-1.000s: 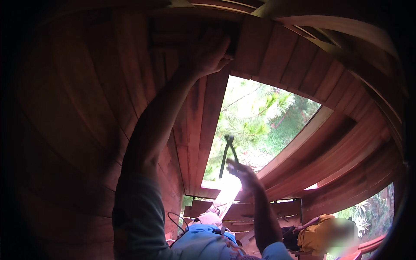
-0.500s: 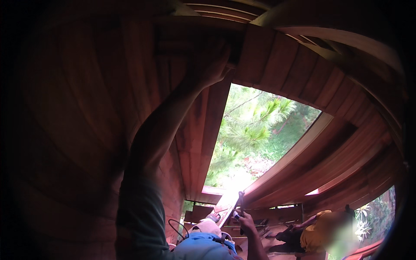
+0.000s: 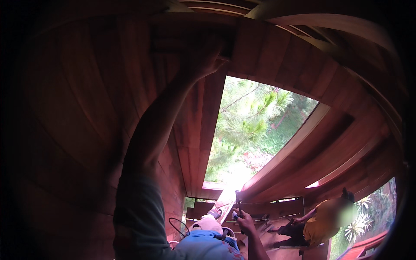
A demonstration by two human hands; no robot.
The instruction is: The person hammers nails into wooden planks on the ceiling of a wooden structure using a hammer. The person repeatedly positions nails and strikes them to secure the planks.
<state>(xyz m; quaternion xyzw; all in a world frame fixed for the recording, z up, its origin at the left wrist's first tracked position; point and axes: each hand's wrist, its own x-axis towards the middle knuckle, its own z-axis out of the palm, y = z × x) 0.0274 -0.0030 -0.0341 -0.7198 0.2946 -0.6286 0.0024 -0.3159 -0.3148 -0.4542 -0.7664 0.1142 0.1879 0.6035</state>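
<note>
My left hand is raised high against the plank wall, in deep shadow. Its fingers appear curled round a short horizontal wooden board above the window opening's left corner; the fingertips are hard to make out. Low down, in front of my blue shirt, my right hand is closed on a slim dark hammer. The hammer stands roughly upright, its narrow head just below the bright sill.
A window opening in the reddish planks shows green branches. At the lower right another person in a yellow top sits or crouches on the wooden structure. Ceiling beams curve across the top right.
The view has shifted slightly, moving the window a little up and left. My left hand stays at the board, and the hammer remains in my right hand. The other person appears more upright.
</note>
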